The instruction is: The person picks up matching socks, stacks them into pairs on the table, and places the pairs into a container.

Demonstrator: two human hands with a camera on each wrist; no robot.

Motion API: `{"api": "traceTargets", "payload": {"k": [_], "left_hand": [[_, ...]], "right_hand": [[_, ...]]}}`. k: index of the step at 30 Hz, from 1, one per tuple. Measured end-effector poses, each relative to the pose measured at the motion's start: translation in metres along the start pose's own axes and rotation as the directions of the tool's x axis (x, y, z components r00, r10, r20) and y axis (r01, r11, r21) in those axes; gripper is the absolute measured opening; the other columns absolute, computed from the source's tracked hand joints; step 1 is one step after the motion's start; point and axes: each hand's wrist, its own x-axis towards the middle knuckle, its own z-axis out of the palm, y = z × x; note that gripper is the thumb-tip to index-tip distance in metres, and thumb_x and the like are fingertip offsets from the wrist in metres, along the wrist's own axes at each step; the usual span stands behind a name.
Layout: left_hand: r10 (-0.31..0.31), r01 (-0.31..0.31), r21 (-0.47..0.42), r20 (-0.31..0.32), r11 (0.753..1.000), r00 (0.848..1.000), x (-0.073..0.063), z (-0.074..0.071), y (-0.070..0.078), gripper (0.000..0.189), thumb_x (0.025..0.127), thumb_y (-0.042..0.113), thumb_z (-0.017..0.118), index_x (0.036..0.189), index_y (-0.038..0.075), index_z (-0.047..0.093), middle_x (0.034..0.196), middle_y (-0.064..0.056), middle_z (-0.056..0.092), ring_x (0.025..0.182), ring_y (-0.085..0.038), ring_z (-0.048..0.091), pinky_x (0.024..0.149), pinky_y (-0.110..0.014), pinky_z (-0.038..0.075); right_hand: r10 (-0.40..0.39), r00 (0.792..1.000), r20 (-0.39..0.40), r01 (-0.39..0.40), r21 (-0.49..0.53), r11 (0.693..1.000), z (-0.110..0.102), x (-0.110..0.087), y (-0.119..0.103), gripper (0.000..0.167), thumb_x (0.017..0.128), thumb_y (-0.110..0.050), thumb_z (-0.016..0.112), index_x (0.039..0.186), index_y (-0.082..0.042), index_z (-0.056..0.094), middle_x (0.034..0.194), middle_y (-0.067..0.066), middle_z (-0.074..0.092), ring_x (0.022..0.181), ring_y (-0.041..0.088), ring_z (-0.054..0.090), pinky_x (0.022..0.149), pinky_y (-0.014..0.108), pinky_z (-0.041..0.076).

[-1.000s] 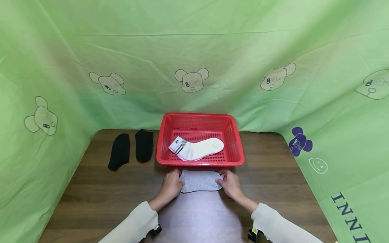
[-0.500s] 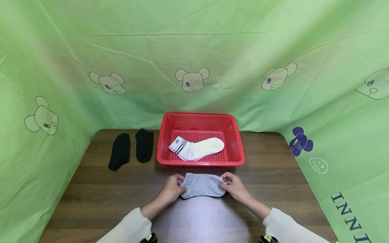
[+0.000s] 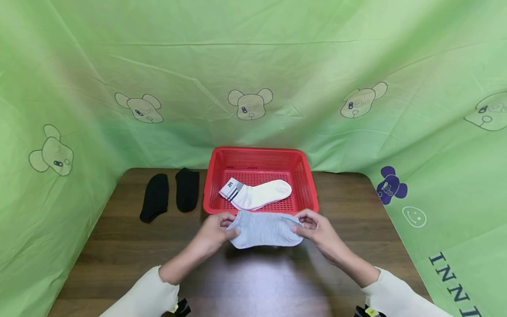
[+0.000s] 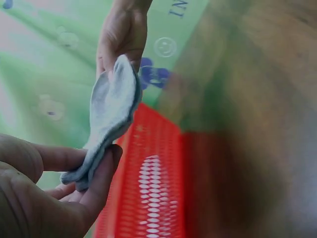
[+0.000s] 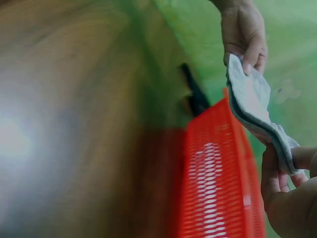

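Note:
Both hands hold a grey sock (image 3: 266, 230) stretched sideways in the air, just in front of the red basket (image 3: 311, 189). The left hand (image 3: 215, 231) pinches its left end between thumb and fingers. At the other end, the right hand (image 3: 317, 229) pinches the sock the same way. Seen edge-on in the left wrist view, the grey sock (image 4: 111, 109) shows layers lying together. The right wrist view also shows the layered sock (image 5: 252, 104) spanning the two hands. White socks (image 3: 257, 193) with dark stripes at the cuff lie inside the basket.
Two black socks lie on the wooden table to the left of the basket, one outer sock (image 3: 155, 198) and one inner sock (image 3: 188, 190). A green printed curtain (image 3: 253, 66) hangs behind and along the sides of the table (image 3: 119, 264).
Both hands have lifted the grey sock off the table, first drawing it nearer the person, then raising it toward the basket's front rim. The black and white socks stay put.

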Motion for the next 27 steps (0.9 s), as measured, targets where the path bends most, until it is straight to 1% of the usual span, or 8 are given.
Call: {"api": "traceTargets", "payload": {"k": [4, 7, 10, 13, 16, 21, 24, 27], "left_hand": [[0.003, -0.003, -0.031, -0.028, 1.000, 1.000, 0.004, -0.011, 0.019, 0.032, 0.093, -0.002, 0.069, 0.123, -0.010, 0.061, 0.111, -0.020, 0.073, 0.088, -0.018, 0.072, 0.079, -0.034, 0.062], [0.009, -0.010, -0.028, -0.056, 1.000, 0.998, 0.014, -0.019, 0.031, 0.035, 0.095, 0.002, 0.068, 0.127, -0.009, 0.060, 0.116, -0.023, 0.072, 0.088, -0.018, 0.072, 0.080, -0.034, 0.062], [0.000, 0.000, -0.003, -0.098, 1.000, 0.995, 0.025, -0.027, 0.042, 0.036, 0.097, 0.008, 0.068, 0.130, -0.004, 0.061, 0.117, -0.020, 0.072, 0.087, -0.017, 0.072, 0.081, -0.032, 0.061], [-0.019, 0.020, 0.001, -0.119, 1.000, 0.993, 0.041, -0.031, 0.047, 0.037, 0.098, 0.009, 0.067, 0.132, -0.002, 0.061, 0.119, -0.019, 0.071, 0.089, -0.017, 0.070, 0.082, -0.030, 0.061], [-0.038, 0.037, -0.008, -0.132, 0.999, 0.991, 0.061, -0.034, 0.044, 0.036, 0.099, 0.007, 0.065, 0.132, -0.003, 0.060, 0.120, -0.021, 0.070, 0.089, -0.017, 0.069, 0.081, -0.029, 0.060], [-0.050, 0.052, 0.005, -0.181, 0.999, 0.982, 0.095, -0.035, 0.029, 0.033, 0.098, 0.002, 0.062, 0.129, -0.007, 0.060, 0.115, -0.023, 0.070, 0.082, -0.014, 0.065, 0.072, -0.026, 0.057], [-0.050, 0.070, 0.090, -0.211, 0.993, 0.976, 0.110, -0.034, 0.021, 0.034, 0.095, 0.001, 0.063, 0.127, -0.008, 0.062, 0.113, -0.023, 0.070, 0.078, -0.015, 0.063, 0.067, -0.024, 0.055], [-0.038, 0.091, 0.213, -0.241, 0.973, 0.970, 0.121, -0.031, 0.014, 0.033, 0.092, 0.000, 0.064, 0.123, -0.008, 0.064, 0.112, -0.023, 0.070, 0.078, -0.019, 0.064, 0.066, -0.026, 0.055]], "right_hand": [[-0.043, 0.999, -0.025, 0.042, -0.030, 0.999, -0.005, 0.009, -0.020, 0.032, 0.090, -0.004, 0.075, 0.114, 0.010, 0.059, 0.096, 0.001, 0.066, 0.084, 0.005, 0.065, 0.075, 0.020, 0.056], [-0.052, 0.998, -0.040, 0.050, -0.054, 0.997, -0.008, 0.020, -0.034, 0.035, 0.093, -0.010, 0.074, 0.119, 0.008, 0.060, 0.097, -0.001, 0.068, 0.085, 0.005, 0.065, 0.076, 0.020, 0.056], [-0.020, 0.999, -0.046, 0.018, -0.041, 0.999, -0.011, 0.037, -0.042, 0.037, 0.096, -0.015, 0.072, 0.123, 0.006, 0.059, 0.094, -0.004, 0.068, 0.081, 0.005, 0.063, 0.073, 0.020, 0.054], [0.022, 0.998, -0.065, -0.023, -0.022, 0.999, -0.013, 0.057, -0.046, 0.036, 0.097, -0.016, 0.070, 0.124, 0.005, 0.058, 0.088, -0.006, 0.065, 0.077, 0.005, 0.058, 0.068, 0.019, 0.050], [0.050, 0.995, -0.086, -0.051, -0.010, 0.999, -0.012, 0.074, -0.046, 0.035, 0.098, -0.016, 0.069, 0.123, 0.004, 0.057, 0.088, -0.007, 0.063, 0.078, 0.005, 0.058, 0.069, 0.018, 0.051], [0.085, 0.990, -0.111, -0.082, 0.026, 0.996, -0.010, 0.105, -0.038, 0.035, 0.098, -0.008, 0.066, 0.127, 0.008, 0.055, 0.093, -0.005, 0.063, 0.082, 0.003, 0.062, 0.078, 0.019, 0.056], [0.118, 0.985, -0.129, -0.118, 0.006, 0.993, -0.009, 0.122, -0.031, 0.036, 0.097, -0.004, 0.065, 0.129, 0.009, 0.054, 0.094, -0.001, 0.062, 0.079, 0.004, 0.062, 0.076, 0.019, 0.055], [0.144, 0.980, -0.137, -0.154, -0.067, 0.986, -0.008, 0.134, -0.023, 0.036, 0.096, -0.002, 0.063, 0.129, 0.009, 0.055, 0.096, 0.003, 0.061, 0.078, 0.007, 0.059, 0.073, 0.018, 0.053]]}}
